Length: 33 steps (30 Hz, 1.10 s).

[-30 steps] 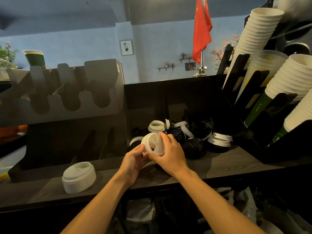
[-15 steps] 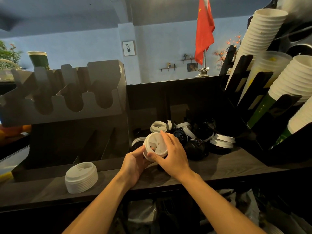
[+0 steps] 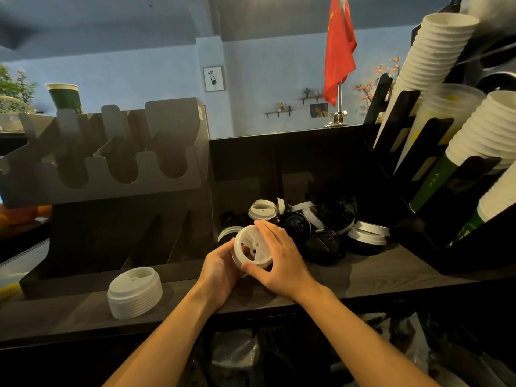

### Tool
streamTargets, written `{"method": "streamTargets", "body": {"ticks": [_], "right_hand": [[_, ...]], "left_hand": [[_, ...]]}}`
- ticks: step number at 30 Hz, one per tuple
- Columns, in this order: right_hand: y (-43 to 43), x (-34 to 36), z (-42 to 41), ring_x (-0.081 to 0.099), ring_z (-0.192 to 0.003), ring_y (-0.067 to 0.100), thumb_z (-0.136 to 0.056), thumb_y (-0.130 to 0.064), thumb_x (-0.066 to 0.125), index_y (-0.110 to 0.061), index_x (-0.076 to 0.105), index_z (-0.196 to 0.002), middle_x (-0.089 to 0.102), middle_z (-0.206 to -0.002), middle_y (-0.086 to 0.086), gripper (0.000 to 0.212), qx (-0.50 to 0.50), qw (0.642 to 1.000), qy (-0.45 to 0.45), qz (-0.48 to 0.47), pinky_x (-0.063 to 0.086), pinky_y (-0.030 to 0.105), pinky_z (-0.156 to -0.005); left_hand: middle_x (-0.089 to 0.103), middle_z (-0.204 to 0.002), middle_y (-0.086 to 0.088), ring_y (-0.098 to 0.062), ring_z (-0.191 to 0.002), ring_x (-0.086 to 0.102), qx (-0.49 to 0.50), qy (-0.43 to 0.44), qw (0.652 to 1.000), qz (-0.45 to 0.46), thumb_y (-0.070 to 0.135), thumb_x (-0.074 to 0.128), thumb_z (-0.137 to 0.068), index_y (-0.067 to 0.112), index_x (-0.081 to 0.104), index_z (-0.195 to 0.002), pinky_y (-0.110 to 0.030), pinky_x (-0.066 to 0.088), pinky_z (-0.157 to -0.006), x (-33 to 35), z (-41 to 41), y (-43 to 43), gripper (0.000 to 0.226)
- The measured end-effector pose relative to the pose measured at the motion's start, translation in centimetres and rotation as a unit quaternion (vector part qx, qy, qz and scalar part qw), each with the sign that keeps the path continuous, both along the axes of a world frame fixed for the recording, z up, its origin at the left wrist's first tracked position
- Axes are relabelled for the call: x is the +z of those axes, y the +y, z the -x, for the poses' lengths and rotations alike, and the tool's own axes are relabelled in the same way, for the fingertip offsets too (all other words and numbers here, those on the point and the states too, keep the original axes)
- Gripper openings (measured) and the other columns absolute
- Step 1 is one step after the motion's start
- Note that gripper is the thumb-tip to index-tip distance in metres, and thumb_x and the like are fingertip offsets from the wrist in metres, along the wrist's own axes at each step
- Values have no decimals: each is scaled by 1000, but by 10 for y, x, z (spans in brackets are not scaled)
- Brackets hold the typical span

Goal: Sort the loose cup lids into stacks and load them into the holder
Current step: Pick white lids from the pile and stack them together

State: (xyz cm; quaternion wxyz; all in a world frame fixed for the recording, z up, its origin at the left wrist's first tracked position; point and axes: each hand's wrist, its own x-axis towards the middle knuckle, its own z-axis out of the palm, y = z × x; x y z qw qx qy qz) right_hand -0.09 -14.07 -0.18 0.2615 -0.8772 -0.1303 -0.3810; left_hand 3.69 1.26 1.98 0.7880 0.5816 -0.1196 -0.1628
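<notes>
1. The right hand (image 3: 282, 261) curls over a small stack of white lids (image 3: 252, 251), fingers along its top edge and thumb pressed against its lower rim.
2. The left hand (image 3: 220, 268) cups the same stack from the left and below, thumb against its side. Both hands are closed around the stack, which is tipped so its open face points toward the camera.
3. The held stack hovers just above the dark wooden counter (image 3: 377, 272), near its middle.
4. Directly behind the hands sits a jumbled pile of loose lids (image 3: 321, 227), black and white mixed together, resting on the counter against a dark back wall.
5. A few white lids at the right edge of that pile lie flat on each other (image 3: 368, 233).
6. To the left, well apart from the hands, a finished stack of white lids (image 3: 135, 293) stands on the counter near its front edge.
7. Behind that stack stands the grey lid holder (image 3: 111, 185), a tiered rack with rounded U-shaped slots along its upper front and slanted dividers below. No lids can be seen in its slots.
8. On the right, a black rack (image 3: 418, 152) holds tilted columns of nested paper cups (image 3: 435, 54), white with green lower parts.
9. Beyond the counter, a red flag (image 3: 339, 48) stands on a pole before a pale blue wall.
10. A green paper cup (image 3: 64, 96) sits above the holder at far left.
</notes>
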Motion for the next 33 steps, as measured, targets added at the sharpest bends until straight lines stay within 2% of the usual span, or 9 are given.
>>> {"method": "streamTargets", "body": {"ticks": [4, 9, 16, 22, 27, 28, 30, 33], "right_hand": [[0, -1, 1, 21, -145, 5, -84, -49, 71, -22, 24, -156, 28, -157, -7, 90, 20, 1000, 17, 14, 17, 20, -117], [0, 0, 3, 22, -145, 7, -84, -49, 71, -21, 24, -156, 28, -158, -7, 91, 30, 999, 29, 33, 21, 25, -118], [1, 0, 5, 26, -143, 8, -83, -53, 70, -21, 28, -154, 34, -155, -7, 89, 34, 996, 12, 77, 24, 27, -118], [1, -1, 3, 35, -135, 11, -78, -56, 73, -21, 35, -149, 40, -148, -6, 87, 26, 997, 21, 71, 32, 27, -114], [0, 0, 2, 45, -117, 10, -70, -70, 71, -20, 44, -137, 48, -132, -7, 89, -26, 999, -3, 30, 42, 25, -98], [-1, 0, 2, 45, -117, 10, -70, -70, 70, -20, 44, -137, 48, -132, -7, 88, -26, 999, -8, 32, 42, 24, -97], [-1, 0, 3, 43, -123, 11, -73, -66, 71, -21, 42, -140, 47, -137, -7, 85, -15, 999, -15, 49, 40, 24, -101], [-1, -1, 4, 36, -136, 11, -77, -55, 73, -21, 37, -148, 42, -148, -7, 86, 7, 997, -1, 77, 34, 29, -112]], "left_hand": [[74, -108, -16, -31, -104, 67, 11, 10, 1000, 15, 28, 40, -104, 6, 73, -113, -43, 52, -88, 0, 0, 0, 41], [77, -91, -12, -29, -95, 67, 23, 39, 998, 34, 25, 42, -104, 4, 75, -102, -41, 52, -81, 1, 0, 0, 39], [76, -83, -10, -26, -89, 67, 27, 60, 997, 30, 26, 43, -104, 5, 72, -100, -38, 51, -75, 3, 1, 1, 36], [75, -88, -11, -25, -87, 68, 35, 40, 998, 14, 29, 43, -104, 7, 75, -93, -38, 52, -76, -1, -2, 1, 40], [74, -108, -14, -24, -94, 70, -1, 21, 1000, -4, 46, 43, -103, 6, 72, -118, -34, 54, -75, 0, -1, 1, 52], [74, -107, -12, -22, -92, 71, -15, 8, 1000, -10, 49, 46, -101, 6, 72, -117, -34, 54, -73, 0, 0, 0, 52], [76, -106, -9, -20, -91, 73, -33, -14, 999, -20, 49, 50, -98, 11, 76, -110, -35, 53, -79, 1, 2, 0, 47], [74, -116, -16, -28, -109, 69, -39, -13, 999, -16, 54, 42, -100, 6, 72, -118, -40, 51, -93, 0, 0, 1, 59]]}}
